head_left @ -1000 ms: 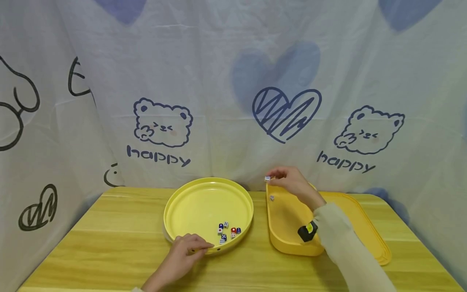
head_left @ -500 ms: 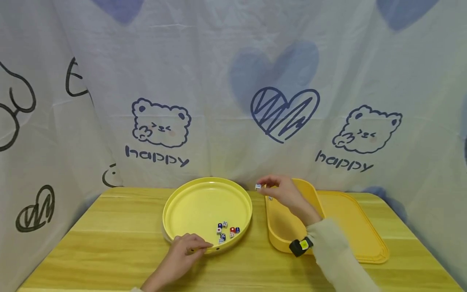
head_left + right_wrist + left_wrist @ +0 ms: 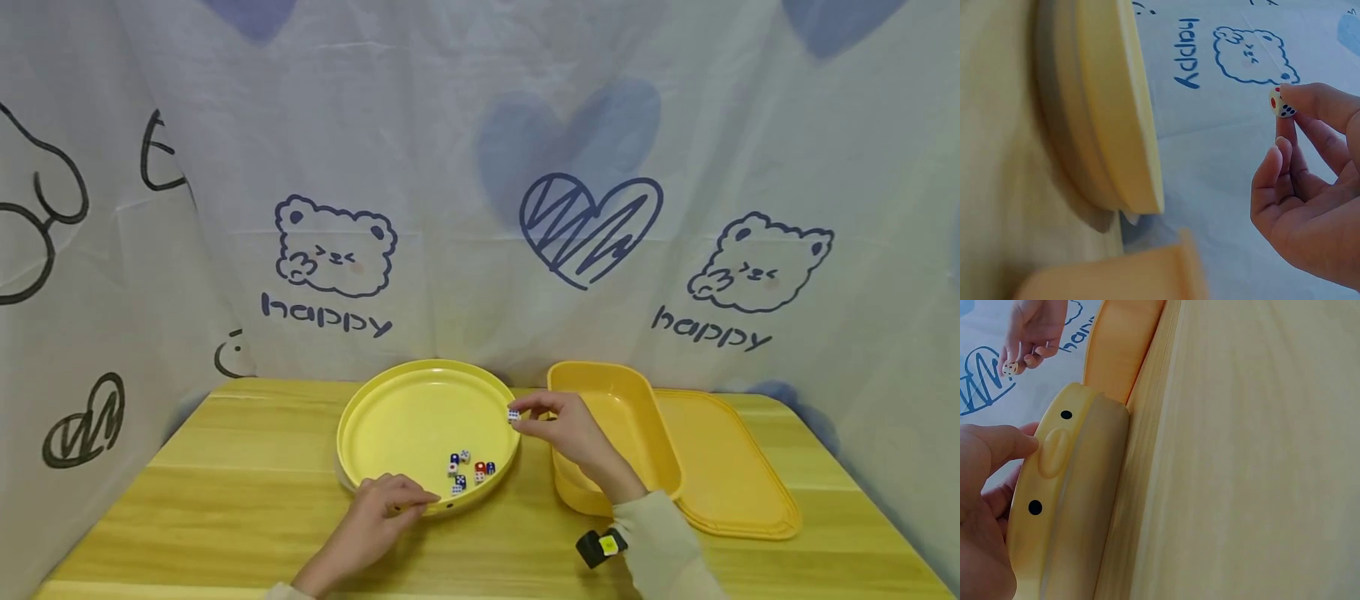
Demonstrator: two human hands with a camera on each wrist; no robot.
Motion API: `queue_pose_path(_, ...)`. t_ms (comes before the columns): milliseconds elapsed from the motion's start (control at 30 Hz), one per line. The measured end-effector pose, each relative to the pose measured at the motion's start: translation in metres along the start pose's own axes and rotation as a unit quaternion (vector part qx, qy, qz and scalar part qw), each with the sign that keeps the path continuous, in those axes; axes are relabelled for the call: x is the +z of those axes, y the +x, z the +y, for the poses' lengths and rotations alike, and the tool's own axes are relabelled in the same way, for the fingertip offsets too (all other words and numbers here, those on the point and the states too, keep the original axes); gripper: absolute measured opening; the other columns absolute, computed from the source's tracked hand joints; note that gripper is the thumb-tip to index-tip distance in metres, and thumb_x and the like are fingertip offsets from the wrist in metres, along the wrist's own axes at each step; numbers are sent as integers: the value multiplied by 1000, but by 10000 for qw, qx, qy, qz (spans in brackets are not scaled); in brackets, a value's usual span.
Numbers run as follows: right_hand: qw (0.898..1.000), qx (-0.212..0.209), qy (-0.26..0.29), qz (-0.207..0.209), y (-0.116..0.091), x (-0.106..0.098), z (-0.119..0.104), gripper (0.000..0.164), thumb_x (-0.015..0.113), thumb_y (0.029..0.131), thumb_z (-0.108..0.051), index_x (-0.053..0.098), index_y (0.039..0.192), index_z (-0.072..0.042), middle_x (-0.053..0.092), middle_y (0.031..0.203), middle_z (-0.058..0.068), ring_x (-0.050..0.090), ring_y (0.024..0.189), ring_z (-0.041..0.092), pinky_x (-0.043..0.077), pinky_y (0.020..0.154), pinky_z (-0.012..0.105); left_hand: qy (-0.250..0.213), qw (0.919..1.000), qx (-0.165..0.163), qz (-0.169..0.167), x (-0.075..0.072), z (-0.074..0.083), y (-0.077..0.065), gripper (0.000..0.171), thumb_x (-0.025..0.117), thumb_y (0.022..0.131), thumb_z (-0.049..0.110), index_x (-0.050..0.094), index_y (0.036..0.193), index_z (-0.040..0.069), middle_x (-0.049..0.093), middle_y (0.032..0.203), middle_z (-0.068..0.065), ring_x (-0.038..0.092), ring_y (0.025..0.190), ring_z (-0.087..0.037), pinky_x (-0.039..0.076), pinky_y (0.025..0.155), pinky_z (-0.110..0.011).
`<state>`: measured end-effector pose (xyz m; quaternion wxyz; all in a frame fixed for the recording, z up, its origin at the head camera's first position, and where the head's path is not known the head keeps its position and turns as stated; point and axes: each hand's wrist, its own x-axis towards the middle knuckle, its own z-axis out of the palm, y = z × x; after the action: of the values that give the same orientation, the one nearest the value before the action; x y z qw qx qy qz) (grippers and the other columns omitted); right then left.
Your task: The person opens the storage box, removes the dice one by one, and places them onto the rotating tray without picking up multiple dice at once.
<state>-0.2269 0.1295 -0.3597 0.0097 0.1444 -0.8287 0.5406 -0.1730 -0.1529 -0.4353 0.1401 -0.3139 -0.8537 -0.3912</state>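
Between thumb and fingertips, my right hand (image 3: 564,427) pinches a white die (image 3: 513,415) with dark and red pips, held at the right rim of a round yellow tray (image 3: 405,417). The die (image 3: 1283,103) also shows plainly in the right wrist view. Several white, blue and red dice (image 3: 459,481) lie in the front right part of the tray. My left hand (image 3: 375,510) grips the tray's front rim. In the left wrist view, the thumb lies outside beside a raised bump and two black dots, and other fingers are hidden behind the rim.
Right of the tray stands a deep orange box (image 3: 611,400), partly covered by my right forearm. A flat orange lid (image 3: 738,467) lies beyond it on the wooden table (image 3: 187,483). A printed curtain (image 3: 465,275) hangs close behind the table.
My right hand has moved left and toward me with the die, from above the orange box's back corner to the tray's right rim. The left hand stays on the tray.
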Motion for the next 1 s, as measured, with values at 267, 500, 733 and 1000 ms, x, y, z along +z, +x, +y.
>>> queue_pose_path(267,9998,167,14,43,-6,13,-3,20,74,85,-10,72,103,-2,63,89,2,52,83,20,45,72,31,-89,9996,-226,-155,-1,2,-3,16,72,84,6,77,96,16,68,89,13,55,82,-4,32,75,-32)
queue_pose_path(500,9999,79,-126,-65,-1,25,1,19,75,85,-13,72,100,-4,65,90,2,54,84,18,45,71,31,35,9998,-189,-99,-2,1,-2,19,73,82,5,77,96,17,67,89,15,55,83,-3,33,75,-32)
queue_pose_path(733,9989,-17,-218,-419,0,40,7,16,75,84,-13,72,97,-4,66,90,4,54,82,16,45,70,30,-58,9998,-144,-99,-1,1,0,19,72,82,4,77,97,16,67,89,15,55,82,-3,32,75,-33)
queue_pose_path(1000,9969,-253,-304,-674,-2,55,13,13,75,81,-9,72,94,-4,67,88,5,55,78,13,44,68,26,43,10000,-1,-56,-1,2,2,18,72,83,5,77,97,16,67,89,14,55,82,-3,32,74,-32)
